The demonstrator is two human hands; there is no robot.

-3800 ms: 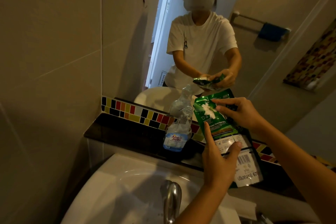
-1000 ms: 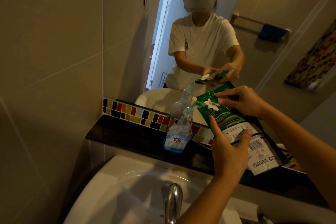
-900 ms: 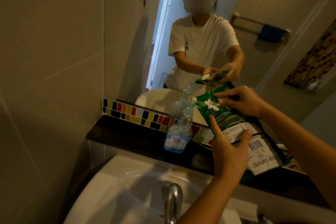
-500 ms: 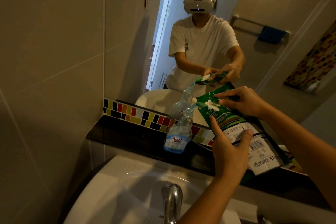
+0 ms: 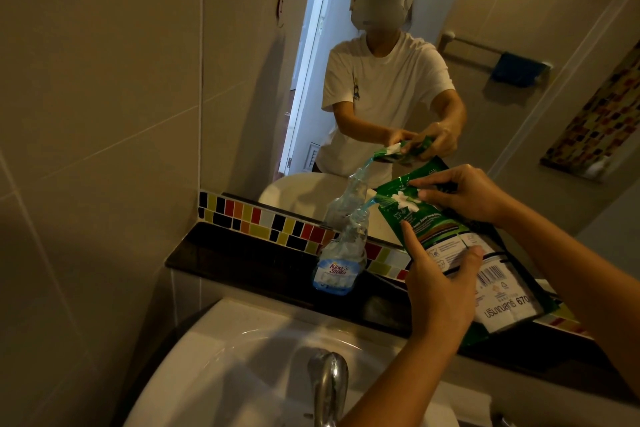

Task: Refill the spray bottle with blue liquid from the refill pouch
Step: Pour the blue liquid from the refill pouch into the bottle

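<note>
spray bottle: clear plastic, blue-and-white label, no spray head fitted; stands upright on the dark tabletop behind the basin, in front of the mirror.
blue liquid: thin stream running from the pouch's upper left corner down into the bottle's open neck.
refill pouch: green, white flower print, white back panel with barcode; held tilted, its pouring corner just above and right of the bottle neck.
left hand: closed on the pouch's middle, thumb on the white panel, forefinger up along the left edge.
right hand: pinching the pouch near its top edge.
mosaic tile strip: multicoloured, along the mirror's base.
basin: white, below the tabletop.
tap: chrome, at the near edge.
mirror: reflects the person, both hands, pouch and stream.
</note>
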